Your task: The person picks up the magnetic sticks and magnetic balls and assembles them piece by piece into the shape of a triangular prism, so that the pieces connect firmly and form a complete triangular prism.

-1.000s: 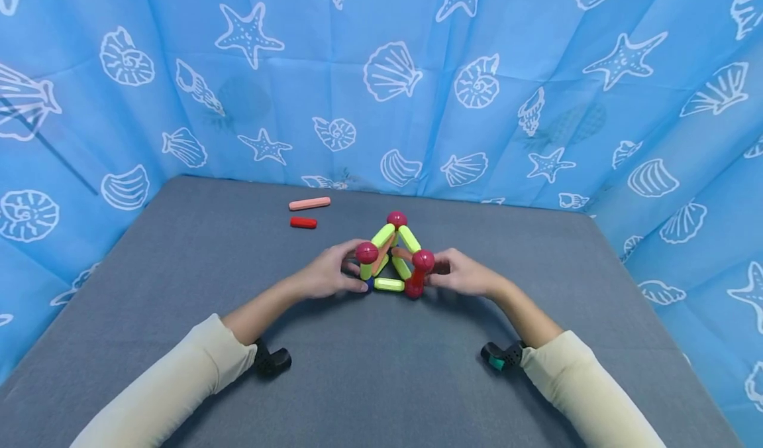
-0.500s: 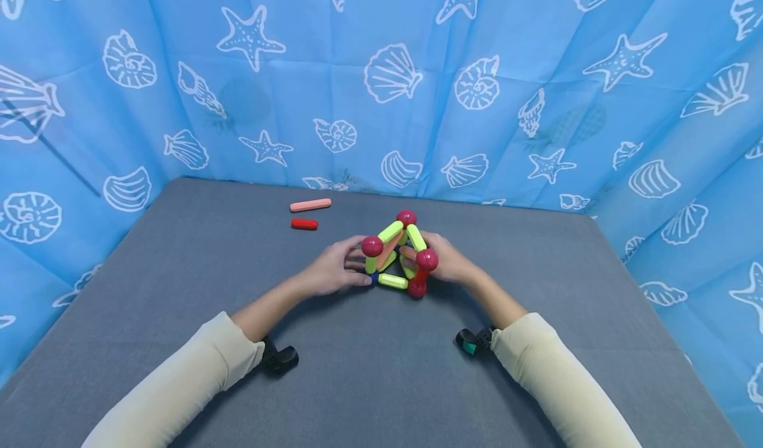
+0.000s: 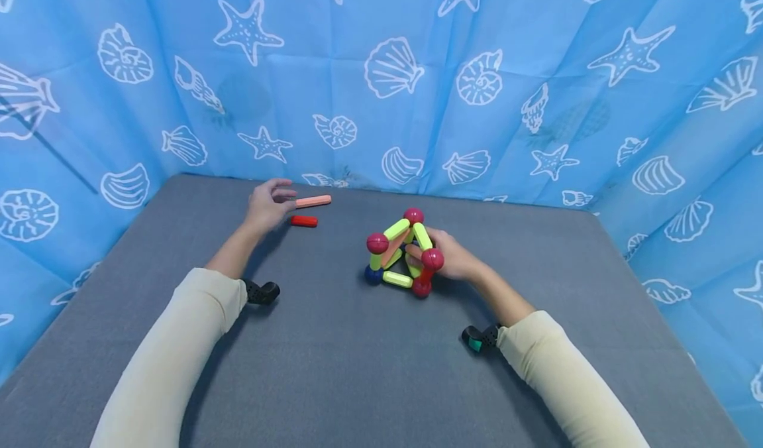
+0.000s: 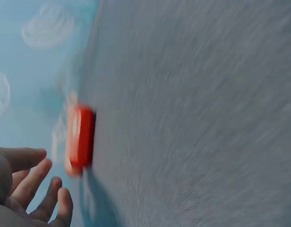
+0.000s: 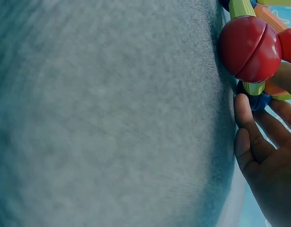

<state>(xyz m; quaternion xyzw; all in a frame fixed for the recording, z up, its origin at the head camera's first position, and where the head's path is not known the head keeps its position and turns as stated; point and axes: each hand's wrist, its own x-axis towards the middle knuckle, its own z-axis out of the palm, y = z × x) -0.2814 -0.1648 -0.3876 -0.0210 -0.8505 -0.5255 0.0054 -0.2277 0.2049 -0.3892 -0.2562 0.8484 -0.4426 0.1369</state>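
Red and blue balls joined by yellow-green, red and salmon rods form a ball-and-rod magnetic frame (image 3: 397, 279), standing on the table right of the middle. My right hand (image 3: 450, 256) holds its right rear side, with fingertips showing inside the frame. In the right wrist view a red ball (image 5: 249, 49) hides part of that hold. Over at the back left, my left hand (image 3: 268, 206) hovers beside the left end of a salmon rod (image 3: 313, 201), fingers loosely spread. A shorter red rod (image 3: 305, 221) lies just in front, and the left wrist view shows the fingers apart from it.
The grey table (image 3: 357, 368) reaches back to a blue curtain (image 3: 334, 90) with white shells and starfish, which also runs along both sides. Black wrist devices (image 3: 262, 293) stick out from both sleeves.
My left hand has let go of the frame and moved back and left to the loose rods. My right hand has moved further behind the frame, which has shifted slightly right.
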